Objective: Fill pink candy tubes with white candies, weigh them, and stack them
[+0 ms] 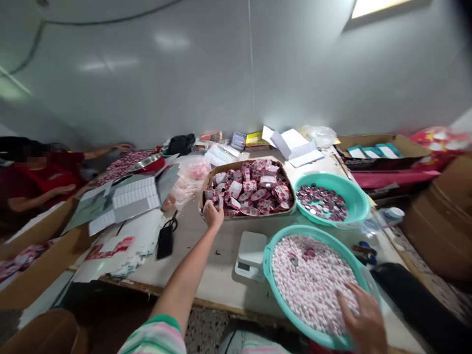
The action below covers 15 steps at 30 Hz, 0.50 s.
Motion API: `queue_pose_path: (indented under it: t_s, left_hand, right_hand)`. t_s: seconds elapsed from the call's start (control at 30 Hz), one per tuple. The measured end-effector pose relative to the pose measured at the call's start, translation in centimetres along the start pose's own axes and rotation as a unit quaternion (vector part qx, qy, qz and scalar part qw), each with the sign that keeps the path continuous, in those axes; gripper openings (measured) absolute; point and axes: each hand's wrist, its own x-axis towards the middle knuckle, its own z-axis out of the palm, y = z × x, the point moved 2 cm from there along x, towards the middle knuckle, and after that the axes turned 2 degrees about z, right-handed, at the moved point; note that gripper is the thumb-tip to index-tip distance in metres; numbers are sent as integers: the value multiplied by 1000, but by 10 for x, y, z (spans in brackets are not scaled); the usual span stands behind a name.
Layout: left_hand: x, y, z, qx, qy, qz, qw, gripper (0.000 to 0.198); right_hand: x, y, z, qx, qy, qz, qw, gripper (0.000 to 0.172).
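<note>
Resting at the near left corner of one shallow carton (254, 218), mid-frame, the left hand (214, 214) has its fingers curled around one small red-and-white packet, whose long axis I cannot tell (the fingers cover most of it). Dozens of like patterned packets (249, 186), too jumbled to count, fill the carton, pointing every way; one oval at the near edge has its long axis across the frame.

At lower right, the right hand (367, 319), uncurled with fingers apart, touches the countless pinkish-white pieces (309, 280) in the nearer of two teal basins (313, 228). A few maroon discs (309, 253) lie among them; many more sit in the farther basin (359, 201). One scale (251, 248) stands left of the near basin, one black phone (165, 241) farther left, one clear bottle (389, 216) at right.

All this is on a white table (221, 281) with a worn brown edge, above a speckled floor (208, 324). One co-worker (47, 177) sits at far left. Behind rises a grey wall (206, 73), one lit panel (379, 6) at upper right.
</note>
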Motion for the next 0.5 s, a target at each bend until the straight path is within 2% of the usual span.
queue_pose_path:
  t_s: [0.1,0.17,0.23,0.37,0.43,0.5]
  left_hand:
    - [-19,9,-22,-46,8,31,998,39]
    - [-47,16,-40,-80,2,51,996,44]
    - [-87,24,-58,-149,-17,75,986,44]
    - [-170,42,-78,-225,-129,73,963,32]
    - [-200,52,-79,-230,-179,79,953,29]
    - [-220,60,-77,-239,-223,90,941,30]
  right_hand:
    - [-13,-30,18,-53,-106,-13,993,51]
    - [-20,-46,32,-114,-159,-5,981,57]
    - [-23,-58,43,-154,-192,0,969,59]
    - [-16,-65,53,-155,-218,-7,964,58]
    - [-12,-62,55,-128,-228,-10,965,52]
    - [-9,-59,55,-94,-240,-8,966,44]
